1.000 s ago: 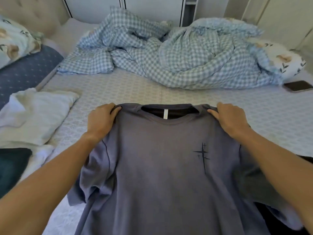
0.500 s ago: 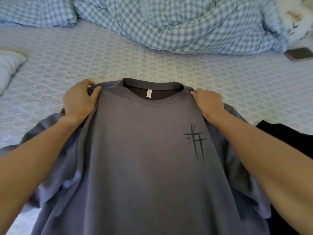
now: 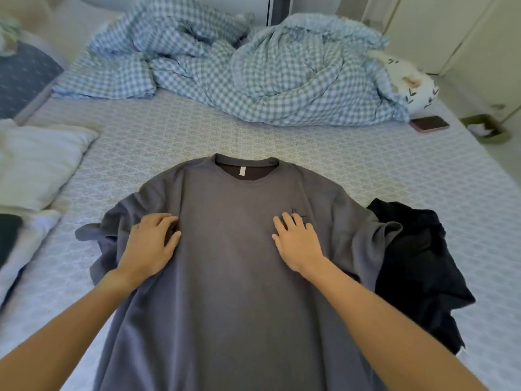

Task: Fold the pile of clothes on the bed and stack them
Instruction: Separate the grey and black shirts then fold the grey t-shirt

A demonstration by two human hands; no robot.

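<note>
A grey T-shirt (image 3: 231, 249) lies face up on the bed (image 3: 423, 176), collar away from me, with a small dark cross print on its chest. My left hand (image 3: 150, 244) rests palm down on the shirt's left chest, fingers spread. My right hand (image 3: 298, 241) lies flat on the right chest and partly covers the print. Neither hand grips the cloth. The left sleeve is crumpled beside my left wrist. A black garment (image 3: 417, 261) lies bunched under the shirt's right sleeve.
A rumpled blue checked duvet (image 3: 253, 74) fills the far half of the bed. A phone (image 3: 430, 124) lies at the far right edge. White folded cloth (image 3: 36, 162) and a dark item (image 3: 8, 232) sit at the left. A floral pillow (image 3: 414, 86) lies far right.
Both hands let go of the shirt's shoulders. The shirt now lies flat on the bed, and both hands have moved down onto its chest, palms flat.
</note>
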